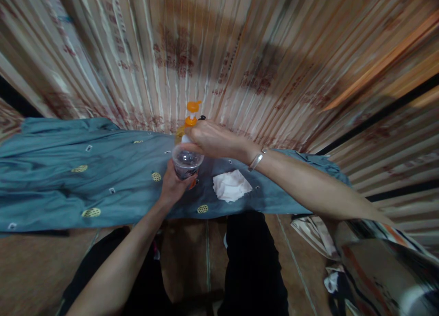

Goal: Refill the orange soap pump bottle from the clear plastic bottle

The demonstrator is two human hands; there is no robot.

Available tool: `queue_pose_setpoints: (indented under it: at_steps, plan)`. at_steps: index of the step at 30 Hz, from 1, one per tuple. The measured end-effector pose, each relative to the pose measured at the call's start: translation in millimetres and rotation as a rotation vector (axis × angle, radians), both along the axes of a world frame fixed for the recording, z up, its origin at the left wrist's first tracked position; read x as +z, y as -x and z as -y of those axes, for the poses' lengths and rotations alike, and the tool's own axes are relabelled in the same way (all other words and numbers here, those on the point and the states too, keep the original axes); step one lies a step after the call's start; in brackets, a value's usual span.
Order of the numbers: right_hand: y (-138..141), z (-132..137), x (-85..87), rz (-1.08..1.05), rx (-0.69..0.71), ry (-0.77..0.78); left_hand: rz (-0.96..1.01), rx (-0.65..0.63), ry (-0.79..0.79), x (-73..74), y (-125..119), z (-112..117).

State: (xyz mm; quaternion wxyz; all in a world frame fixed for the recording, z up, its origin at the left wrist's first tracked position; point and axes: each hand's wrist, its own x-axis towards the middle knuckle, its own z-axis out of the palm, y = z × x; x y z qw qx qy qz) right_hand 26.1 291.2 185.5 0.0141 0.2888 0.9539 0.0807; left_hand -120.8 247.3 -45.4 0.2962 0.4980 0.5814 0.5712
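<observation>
My left hand [174,183] is wrapped round a clear plastic cup [187,163] with dark print on its side. Its wide mouth faces up toward me. My right hand [206,137] is closed just above the cup's far rim, its thumb along the edge. A small white patch shows under its fingers; what they grip is hidden. Right behind that hand stands a bottle [179,134] with yellowish contents and an orange top [194,106], partly covered by the fingers. A small black knob [202,118] peeks out past the knuckles.
A crumpled white tissue [232,186] lies right of the cup on the blue-green cloth [113,169] with pineapple prints. A pleated patterned curtain [212,55] hangs close behind. Bags [373,261] sit at lower right, and my dark-trousered legs [254,261] are below the cloth's edge.
</observation>
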Motion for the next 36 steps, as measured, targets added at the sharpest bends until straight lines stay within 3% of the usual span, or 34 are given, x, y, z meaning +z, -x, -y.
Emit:
queue_pose_setpoints:
  at_steps: [5,10,15,32,36]
  plan:
    - [-3.9,0.8,4.2,0.023,0.033,-0.003,-0.001,0.002,0.006,-1.4,0.2,-0.1]
    - [-4.3,0.3,3.6,-0.044,-0.048,-0.053,-0.001,0.01,-0.001,-3.1,-0.2,-1.3]
    - [-4.4,-5.7,4.1,-0.092,-0.01,0.015,0.002,0.004,-0.01,-2.4,-1.0,-1.2]
    - [4.0,10.4,19.2,0.044,-0.045,-0.057,-0.006,0.02,0.004,-1.4,-0.1,-0.6]
    - [5.6,1.3,17.2,0.031,-0.026,0.016,-0.009,0.019,0.016,-0.8,0.0,-0.9]
